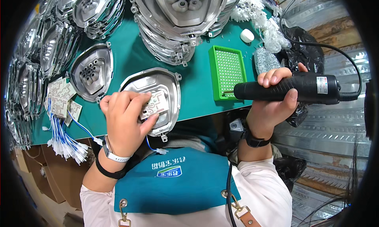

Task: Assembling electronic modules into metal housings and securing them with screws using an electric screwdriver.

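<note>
My left hand (124,122) pinches a white circuit board (160,105) between thumb and fingers, holding it inside a silver lamp housing (173,88) at the table's front edge. A blue-and-white lead ending in a white connector (161,151) hangs from beneath that hand over the edge. My right hand (270,110) is closed around a black electric screwdriver (284,89), held level and pointing left. Its bit reaches over the near end of a green screw tray (215,71) with rows of small holes; I cannot tell whether a screw is on the tip.
Tall stacks of silver housings (169,41) stand at the back and left. A single housing (91,71) lies left of my work, beside a pile of wired boards (59,96). White connectors (252,9), a white cap (247,36) and a black bag (304,49) lie back right. The screwdriver's cable (339,47) loops at right.
</note>
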Demonstrator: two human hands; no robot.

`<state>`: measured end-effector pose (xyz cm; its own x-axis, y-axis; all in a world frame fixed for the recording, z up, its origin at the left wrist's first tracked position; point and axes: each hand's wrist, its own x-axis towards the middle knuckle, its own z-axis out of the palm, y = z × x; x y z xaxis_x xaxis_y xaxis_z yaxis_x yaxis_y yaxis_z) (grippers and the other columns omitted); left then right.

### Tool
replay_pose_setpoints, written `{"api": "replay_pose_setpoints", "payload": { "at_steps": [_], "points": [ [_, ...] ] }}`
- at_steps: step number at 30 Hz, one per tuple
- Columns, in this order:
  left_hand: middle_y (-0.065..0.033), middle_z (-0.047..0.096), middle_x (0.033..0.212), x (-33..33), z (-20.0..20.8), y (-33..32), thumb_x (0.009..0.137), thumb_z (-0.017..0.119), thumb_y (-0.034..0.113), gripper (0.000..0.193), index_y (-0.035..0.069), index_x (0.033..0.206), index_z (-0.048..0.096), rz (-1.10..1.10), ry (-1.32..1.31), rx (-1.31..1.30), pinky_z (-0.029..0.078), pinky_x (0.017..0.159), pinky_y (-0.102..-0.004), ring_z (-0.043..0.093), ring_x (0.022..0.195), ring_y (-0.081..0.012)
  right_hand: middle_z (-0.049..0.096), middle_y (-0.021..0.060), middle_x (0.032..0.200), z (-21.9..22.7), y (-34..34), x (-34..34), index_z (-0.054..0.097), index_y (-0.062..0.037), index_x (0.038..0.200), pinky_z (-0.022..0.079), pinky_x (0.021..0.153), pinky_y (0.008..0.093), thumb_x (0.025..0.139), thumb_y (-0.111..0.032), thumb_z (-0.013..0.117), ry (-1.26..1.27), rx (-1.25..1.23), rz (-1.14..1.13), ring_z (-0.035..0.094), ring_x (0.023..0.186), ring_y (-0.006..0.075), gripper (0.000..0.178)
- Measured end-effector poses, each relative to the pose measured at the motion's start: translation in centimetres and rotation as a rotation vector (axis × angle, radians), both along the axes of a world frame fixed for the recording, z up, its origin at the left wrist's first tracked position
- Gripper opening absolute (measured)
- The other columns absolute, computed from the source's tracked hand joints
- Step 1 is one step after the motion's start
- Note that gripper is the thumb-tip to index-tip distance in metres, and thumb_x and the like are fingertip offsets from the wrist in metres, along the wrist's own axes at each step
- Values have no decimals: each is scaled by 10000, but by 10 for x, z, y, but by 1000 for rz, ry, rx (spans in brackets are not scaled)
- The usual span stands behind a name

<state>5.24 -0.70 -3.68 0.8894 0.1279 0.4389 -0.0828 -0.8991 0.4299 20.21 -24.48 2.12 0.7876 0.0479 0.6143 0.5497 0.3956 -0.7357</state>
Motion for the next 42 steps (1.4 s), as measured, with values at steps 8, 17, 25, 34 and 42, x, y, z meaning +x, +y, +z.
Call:
{"api": "replay_pose_setpoints", "payload": {
  "at_steps": [8,17,25,34,42],
  "points": [
    [7,576,881,2,-1,1,598,800,205,425,117,988,656,-3,-21,10,292,842,-382,524,848,-201,511,99,740,-3,1,7,248,-17,1330,477,617,327,830,-374,647,-4,-23,92,513,625,175,732],
    [-24,595,875,1,-1,0,600,788,200,443,93,1007,650,-9,-21,26,300,840,-377,522,847,-216,525,103,707,-2,4,30,305,3,1322,447,549,315,828,-389,667,-29,-44,484,505,572,176,726],
    [-25,596,875,2,-1,1,602,790,203,442,94,1008,651,-12,-14,31,302,837,-369,523,849,-216,561,119,774,0,18,8,265,59,1333,489,672,313,873,-258,618,-34,-126,-57,548,673,174,661],
    [-40,609,1028,-6,8,-5,606,790,211,495,96,1059,627,18,-16,15,308,902,-408,545,981,-248,528,109,836,6,24,-19,274,-28,1346,473,716,324,842,-239,589,-45,-100,-169,510,722,170,630],
    [-26,616,1004,-12,-4,-1,605,799,210,438,88,981,611,-44,-101,-66,315,897,-419,558,994,-243,434,48,823,43,37,-57,433,-47,1241,434,669,269,778,-318,676,-196,269,300,478,723,152,589]
  ]
}}
